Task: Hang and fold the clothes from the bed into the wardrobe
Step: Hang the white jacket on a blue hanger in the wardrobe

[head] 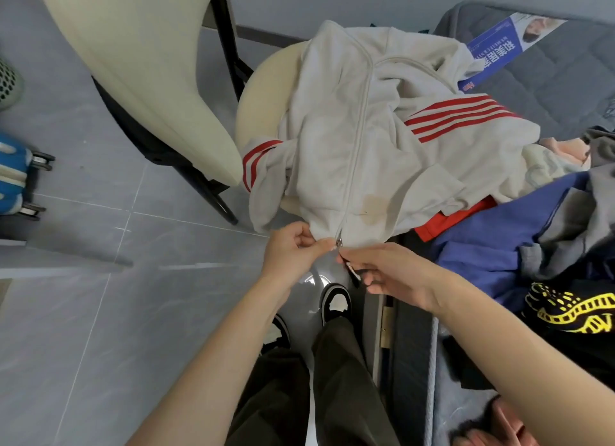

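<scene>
Head view puts me right over the cream zip-up jacket [366, 139] with red sleeve stripes, which lies front-up, partly on a round cream seat [266, 89] and partly on the bed [565, 79], its hem hanging off toward me. My left hand [293, 249] pinches the hem just left of the zip, fingers [319, 246] closed tight on the fabric. My right hand [389, 272] pinches the opposite edge at the zip's lower end, fingers [352, 256] clamped there, just below the metal slider [339, 243]. I judge this to be the moment of seating the zip pin before closing the front, and that is where it could go wrong. If the two hem edges are not level, the slider may bite crooked or catch the cloth. A hard pull could also drag the whole jacket off the seat onto the floor, since nothing weighs it down. The left sleeve [259, 176] already droops over the seat's edge. The blue garment [492, 242] and the black one with yellow print [572, 312] lie just beside the hem on the bed and could get tugged along. No wardrobe shows here.
</scene>
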Demonstrator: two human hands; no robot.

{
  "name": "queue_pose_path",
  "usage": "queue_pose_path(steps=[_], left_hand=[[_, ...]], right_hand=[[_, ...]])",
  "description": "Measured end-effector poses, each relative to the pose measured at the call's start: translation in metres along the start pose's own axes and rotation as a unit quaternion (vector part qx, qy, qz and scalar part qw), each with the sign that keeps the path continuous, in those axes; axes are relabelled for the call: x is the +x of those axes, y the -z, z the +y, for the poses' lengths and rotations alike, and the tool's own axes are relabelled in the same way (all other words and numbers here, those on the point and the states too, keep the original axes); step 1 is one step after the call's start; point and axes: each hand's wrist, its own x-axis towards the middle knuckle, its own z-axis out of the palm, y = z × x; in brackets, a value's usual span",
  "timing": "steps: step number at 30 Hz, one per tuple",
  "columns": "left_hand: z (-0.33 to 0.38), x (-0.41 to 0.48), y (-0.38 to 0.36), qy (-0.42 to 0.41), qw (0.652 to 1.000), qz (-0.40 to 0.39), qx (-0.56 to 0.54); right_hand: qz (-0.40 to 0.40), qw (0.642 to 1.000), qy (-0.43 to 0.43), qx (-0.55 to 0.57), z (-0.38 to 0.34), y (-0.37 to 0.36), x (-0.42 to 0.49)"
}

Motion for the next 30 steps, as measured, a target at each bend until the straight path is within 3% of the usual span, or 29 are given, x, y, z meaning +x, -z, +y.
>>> queue_pose_path(steps=[14, 17, 21, 27, 30], left_hand=[[-0.007, -0.005, -0.022, 0.106, 0.989, 0.066, -0.084], [-0.01, -0.01, -0.025, 0.141, 0.984, 0.041, -0.102], [-0.018, -0.023, -0.019, 0.131, 0.991, -0.001, -0.033], [-0.009, -0.019, 0.007, 0.139, 0.983, 0.11, 0.048], [0.003, -0.018, 0.007, 0.021, 0.976, 0.166, 0.137]], right_hand=[[0.042, 0.996, 0.017, 0.075, -0.03, -0.012, 0.014], [0.059, 0.988, 0.011, 0.14, -0.04, -0.007, 0.012], [0.081, 0.965, 0.038, 0.245, -0.068, 0.009, 0.007], [0.077, 0.993, 0.062, 0.066, -0.06, -0.001, 0.0], [0.107, 0.992, 0.062, -0.012, -0.063, 0.003, -0.002]])
